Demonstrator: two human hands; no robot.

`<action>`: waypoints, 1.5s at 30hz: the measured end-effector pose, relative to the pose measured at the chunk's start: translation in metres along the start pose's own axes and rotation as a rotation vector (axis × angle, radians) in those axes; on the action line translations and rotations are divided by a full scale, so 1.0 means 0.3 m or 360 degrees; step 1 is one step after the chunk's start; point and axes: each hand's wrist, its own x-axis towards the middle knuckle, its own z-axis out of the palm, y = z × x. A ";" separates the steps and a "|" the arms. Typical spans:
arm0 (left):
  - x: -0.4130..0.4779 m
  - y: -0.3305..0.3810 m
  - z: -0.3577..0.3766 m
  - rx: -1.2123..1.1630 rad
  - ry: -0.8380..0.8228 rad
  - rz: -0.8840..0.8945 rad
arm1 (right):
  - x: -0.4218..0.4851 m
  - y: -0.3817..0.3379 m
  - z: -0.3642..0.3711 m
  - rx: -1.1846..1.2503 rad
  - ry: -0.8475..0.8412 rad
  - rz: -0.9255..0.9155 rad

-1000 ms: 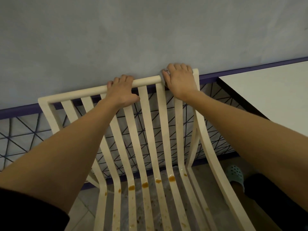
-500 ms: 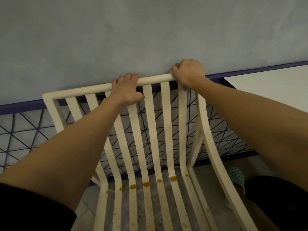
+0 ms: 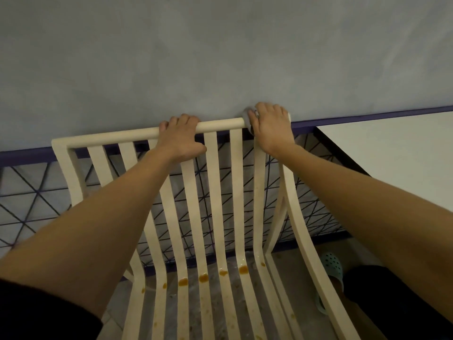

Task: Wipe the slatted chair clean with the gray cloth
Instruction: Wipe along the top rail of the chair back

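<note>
Left grip (image 3: 180, 136) clamped on slatted chair (image 3: 210, 217) top rail, mid-span. Right grip (image 3: 269, 126) pressing gray cloth (image 3: 247, 119) around rail's right end. Orange stains (image 3: 203, 278) on seat slats.

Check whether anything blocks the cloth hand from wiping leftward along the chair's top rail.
Yes: the left hand grips the top rail, directly in the path of the right hand pressing the gray cloth on it. Bare rail lies between them.
</note>
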 end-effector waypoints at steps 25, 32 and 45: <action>-0.003 0.008 -0.005 -0.0019 -0.0028 -0.0008 | 0.072 0.068 -0.056 0.0229 -0.0390 0.0044; -0.005 0.004 -0.002 -0.0038 0.0013 0.0010 | 0.076 0.090 -0.046 0.0094 -0.0412 0.0251; -0.007 0.005 0.000 -0.0032 0.0030 0.0016 | 0.139 0.049 -0.055 0.0006 -0.0618 0.0438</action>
